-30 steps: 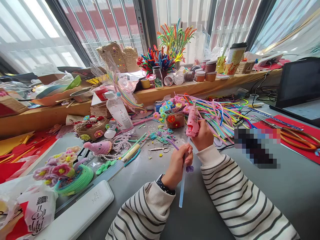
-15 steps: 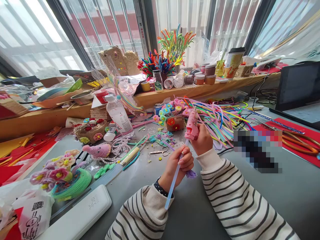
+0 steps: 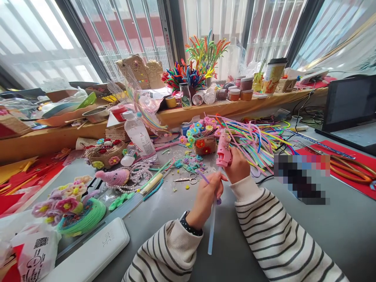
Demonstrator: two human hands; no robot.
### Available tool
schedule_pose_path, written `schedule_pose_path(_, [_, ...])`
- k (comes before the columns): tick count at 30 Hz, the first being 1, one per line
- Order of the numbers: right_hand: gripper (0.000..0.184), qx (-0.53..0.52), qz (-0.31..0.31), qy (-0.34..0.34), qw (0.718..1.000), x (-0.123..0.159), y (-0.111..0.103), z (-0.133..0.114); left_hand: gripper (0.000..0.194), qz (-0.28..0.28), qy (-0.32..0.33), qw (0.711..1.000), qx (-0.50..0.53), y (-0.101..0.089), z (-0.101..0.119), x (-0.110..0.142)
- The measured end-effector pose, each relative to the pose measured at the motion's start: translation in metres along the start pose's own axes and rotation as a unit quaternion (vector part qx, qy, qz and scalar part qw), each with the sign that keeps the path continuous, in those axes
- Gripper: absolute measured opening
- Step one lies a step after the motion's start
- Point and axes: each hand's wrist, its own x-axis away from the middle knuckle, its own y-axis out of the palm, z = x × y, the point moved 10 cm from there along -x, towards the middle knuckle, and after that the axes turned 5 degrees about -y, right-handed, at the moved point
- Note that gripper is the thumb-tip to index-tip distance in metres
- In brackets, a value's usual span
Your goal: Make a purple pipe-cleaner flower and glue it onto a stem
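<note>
Head view, and I watch two bare hands over a grey table (image 3: 264, 227). The right hand (image 3: 239, 166) is wrapped around the pink glue gun (image 3: 225, 147), just right of centre, in front of the near flower basket (image 3: 205, 145). The left hand (image 3: 204, 201) sits closer to its owner, fingers curled together, pinching a purple stem (image 3: 202, 176) along with the clear glue stick (image 3: 210, 235), whose free end points back toward the person. Whether the stick's far end is seated in the gun, I cannot tell.

To handle this well, I'd say keep the gun firm, bring the stick in line with its back end and ease it straight, without bending it. The left fingers are best kept clear of the nozzle, which may be hot, and the grip light enough not to crush the stem.

Counting up: one gun, one stick in hand, one purple stem in the left hand; one small pair of scissors (image 3: 182, 180) left of the hands, one large orange-handled pair (image 3: 349, 176) at right. I make it two flower baskets, the second (image 3: 104, 157) farther left, and one green pot (image 3: 85, 219) at near left. Loose coloured stems (image 3: 258, 145) at far right are too tangled to count.
</note>
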Motion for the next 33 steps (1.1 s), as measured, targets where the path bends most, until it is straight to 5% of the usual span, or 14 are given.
schedule_pose_path(4, [0.017, 0.008, -0.001, 0.006, 1.000, 0.000, -0.002, 0.000, 0.024, -0.155, -0.122, 0.966, 0.169, 0.025, -0.014, 0.003])
schedule_pose_path(7, [0.015, 0.010, 0.003, 0.018, 1.000, 0.000, -0.003, 0.000, 0.026, -0.199, -0.141, 0.941, 0.234, 0.034, -0.011, 0.007])
schedule_pose_path(33, [0.023, 0.028, -0.010, -0.025, 0.999, 0.003, 0.001, -0.011, 0.023, -0.119, -0.052, 0.960, 0.250, 0.016, -0.005, 0.000])
